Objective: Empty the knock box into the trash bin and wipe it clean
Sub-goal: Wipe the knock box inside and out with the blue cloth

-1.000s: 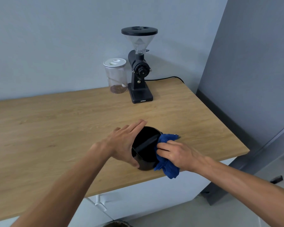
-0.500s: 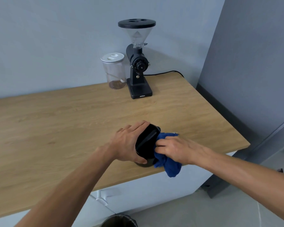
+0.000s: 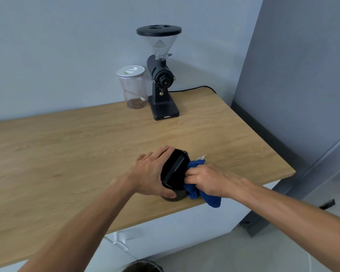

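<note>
Two hands: both engaged.
Left hand [image 3: 152, 173]: grips tilted round black plastic knock box [image 3: 175, 171] on light wooden countertop [image 3: 67, 154].
Right hand [image 3: 210, 178]: clenches crumpled blue cloth [image 3: 194, 188] against box rim.

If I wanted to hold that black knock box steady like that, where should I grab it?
Probably around its round outer wall, coming from the left. The knock box is tipped with its opening toward the right, where the right hand pushes the blue cloth in. The left hand wraps the side away from the opening, fingers over the top and thumb beneath, leaving the mouth and its crossbar free.
</note>
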